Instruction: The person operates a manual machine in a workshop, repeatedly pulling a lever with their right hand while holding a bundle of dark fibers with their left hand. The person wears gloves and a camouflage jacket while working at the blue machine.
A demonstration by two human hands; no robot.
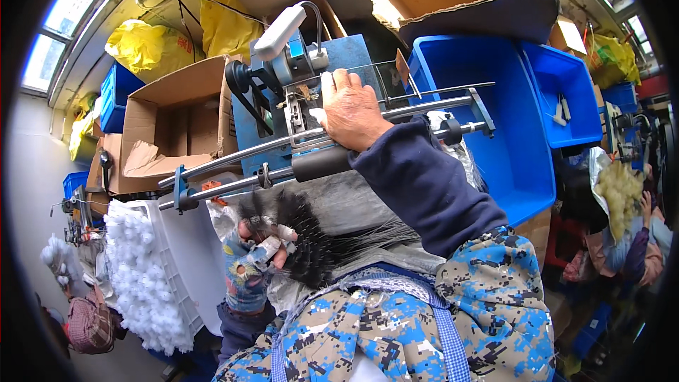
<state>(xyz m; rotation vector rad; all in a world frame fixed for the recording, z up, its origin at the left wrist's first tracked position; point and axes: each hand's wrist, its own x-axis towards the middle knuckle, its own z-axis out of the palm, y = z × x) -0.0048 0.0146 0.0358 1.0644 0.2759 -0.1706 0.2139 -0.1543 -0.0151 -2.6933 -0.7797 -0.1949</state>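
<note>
My left hand [265,247], in a patterned, torn glove with tape on the fingers, is closed round a bunch of black bristly pieces [300,230]. Their long thin stems fan out to the right over my lap. My bare right hand [351,113] reaches forward onto a small motor-driven bench machine [293,71]. Its fingers bend down over the machine's work area, with the thumb apart on the left. Whatever lies beneath those fingers is hidden. Below the right wrist runs a metal rail with a black roller [322,164].
White fluffy pieces [145,276] fill a white crate at left. Blue bins [488,127] stand at right. Cardboard boxes [180,110] and yellow bags [223,18] sit behind. A person [629,233] at far right handles yellowish fluffy material; another [92,322] is at far left.
</note>
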